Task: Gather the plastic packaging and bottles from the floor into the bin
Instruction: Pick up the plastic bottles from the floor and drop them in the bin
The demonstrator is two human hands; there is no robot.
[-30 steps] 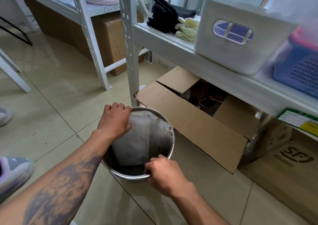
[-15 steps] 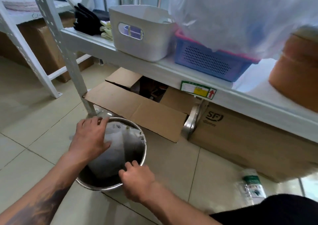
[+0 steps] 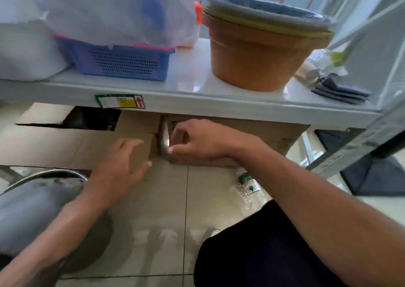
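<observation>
At the bottom of the frame, right of centre, a knee in dark cloth (image 3: pixel 263 253) fills the near foreground. The metal bin (image 3: pixel 39 201) sits at the lower left on the tiled floor (image 3: pixel 157 221), its shiny rim curving across the left edge; what lies inside is too blurred to tell.

The left hand (image 3: pixel 119 166) reaches forward from the lower left, just past the bin's rim, with fingers straight and spread, holding nothing, over the edge of a flattened cardboard flap (image 3: pixel 65 148).

Right of centre, a crumpled clear plastic bottle (image 3: pixel 248 187) with a green cap and label lies on the floor, partly hidden behind the knee and under the right forearm.

Further in, at the middle of the frame, the right hand (image 3: pixel 197 142) has its fingers curled and pinches a thin silvery piece of plastic packaging (image 3: pixel 164 139) that stands upright in the gap between the flap and a closed cardboard box (image 3: pixel 274 137) under the shelf.

Above runs the white shelf (image 3: pixel 197 104), with a green and yellow sticker (image 3: pixel 120 101) on its front edge. On it, from left to right, stand a white tub (image 3: pixel 24 52), a blue perforated basket (image 3: pixel 122 63) under a translucent white bag (image 3: pixel 114 10), a terracotta-coloured pot (image 3: pixel 260 54) with lids stacked on top, and folded dark cloths (image 3: pixel 341 90) at the far right.
</observation>
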